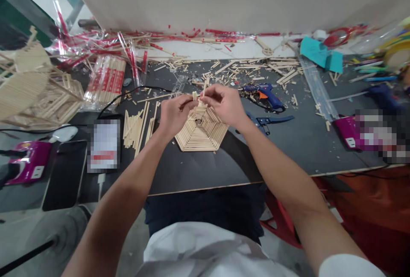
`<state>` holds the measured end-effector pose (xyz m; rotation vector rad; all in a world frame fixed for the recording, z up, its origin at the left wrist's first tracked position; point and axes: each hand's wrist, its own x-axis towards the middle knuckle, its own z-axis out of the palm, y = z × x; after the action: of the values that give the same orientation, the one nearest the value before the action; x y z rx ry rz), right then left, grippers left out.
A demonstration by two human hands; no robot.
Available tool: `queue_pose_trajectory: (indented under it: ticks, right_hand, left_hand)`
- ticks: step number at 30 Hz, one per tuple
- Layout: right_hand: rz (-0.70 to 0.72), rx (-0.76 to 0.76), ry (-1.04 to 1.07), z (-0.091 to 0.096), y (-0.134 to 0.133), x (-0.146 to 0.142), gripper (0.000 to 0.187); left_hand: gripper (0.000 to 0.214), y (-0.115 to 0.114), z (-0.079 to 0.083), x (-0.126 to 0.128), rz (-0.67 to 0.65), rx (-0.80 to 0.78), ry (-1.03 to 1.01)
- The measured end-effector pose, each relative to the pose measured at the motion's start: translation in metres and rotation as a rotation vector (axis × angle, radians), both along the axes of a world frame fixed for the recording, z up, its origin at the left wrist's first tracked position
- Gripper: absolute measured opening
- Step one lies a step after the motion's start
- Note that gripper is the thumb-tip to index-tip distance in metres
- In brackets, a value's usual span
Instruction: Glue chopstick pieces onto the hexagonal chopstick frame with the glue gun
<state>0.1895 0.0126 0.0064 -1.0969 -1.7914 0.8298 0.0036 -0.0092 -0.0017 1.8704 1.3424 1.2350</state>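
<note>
A hexagonal piece built of glued wooden sticks (201, 131) rests on the dark table (288, 149), tilted up at its far edge. My left hand (173, 115) grips its upper left edge with curled fingers. Over the top edge, my right hand (224, 104) pinches a short wooden stick (204, 87) that stands upright between the fingertips. Both hands meet above the hexagon's far side.
A row of cut sticks (136, 127) lies left of the hexagon. A blue glue gun (265, 93) and blue cutters (272, 121) lie to the right. Chopstick packs (107, 78), a stick model (28, 85), a phone (65, 174), and scattered offcuts surround the work spot.
</note>
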Motion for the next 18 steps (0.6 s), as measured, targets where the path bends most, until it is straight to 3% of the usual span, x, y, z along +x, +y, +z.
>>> queue_pose_trajectory:
  ticks: [7, 13, 18]
  right_hand:
    - [-0.021, -0.034, 0.075, -0.012, -0.012, 0.0, 0.033]
    - [-0.012, -0.041, 0.044, -0.018, -0.013, -0.001, 0.023]
    - [0.026, -0.015, 0.072, -0.021, -0.014, -0.002, 0.016]
  left_hand:
    - [0.011, 0.004, -0.005, -0.002, -0.034, -0.009, -0.038]
    - [0.009, 0.003, 0.001, -0.006, -0.054, -0.05, 0.072]
    - [0.01, 0.003, 0.004, -0.006, -0.078, -0.106, 0.043]
